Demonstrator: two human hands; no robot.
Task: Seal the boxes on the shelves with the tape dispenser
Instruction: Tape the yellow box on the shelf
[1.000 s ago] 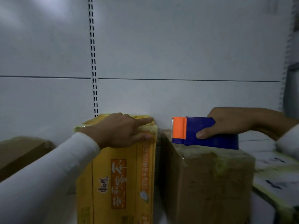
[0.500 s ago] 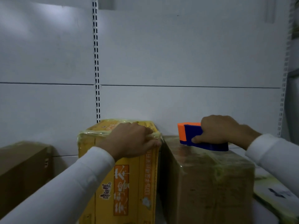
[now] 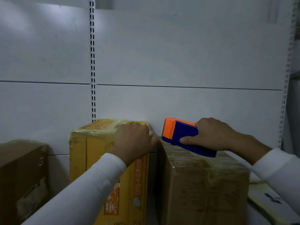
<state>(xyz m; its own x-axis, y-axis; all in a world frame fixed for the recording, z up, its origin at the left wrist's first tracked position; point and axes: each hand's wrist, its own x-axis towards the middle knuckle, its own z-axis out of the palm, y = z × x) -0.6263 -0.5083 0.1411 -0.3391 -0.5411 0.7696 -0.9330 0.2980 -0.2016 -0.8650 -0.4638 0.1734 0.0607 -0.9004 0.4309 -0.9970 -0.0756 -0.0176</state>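
Note:
A tall yellow box (image 3: pixel 90 153) with printed characters stands on the shelf, its top covered in yellowish tape. My left hand (image 3: pixel 134 140) rests on its top right corner with fingers curled over the edge. To its right stands a brown cardboard box (image 3: pixel 203 184), also taped on top. My right hand (image 3: pixel 214 135) grips a blue tape dispenser (image 3: pixel 185 135) with an orange toothed head, pressed onto the far left end of the brown box's top.
Another brown box (image 3: pixel 21 174) sits at the far left. A flat white and yellow package (image 3: pixel 267 197) lies low at the right. White back panels with slotted uprights (image 3: pixel 92 62) rise behind the boxes.
The dispenser came down onto the brown box's top and shifted left toward its far corner. My left hand's fingers curled over the yellow box's corner.

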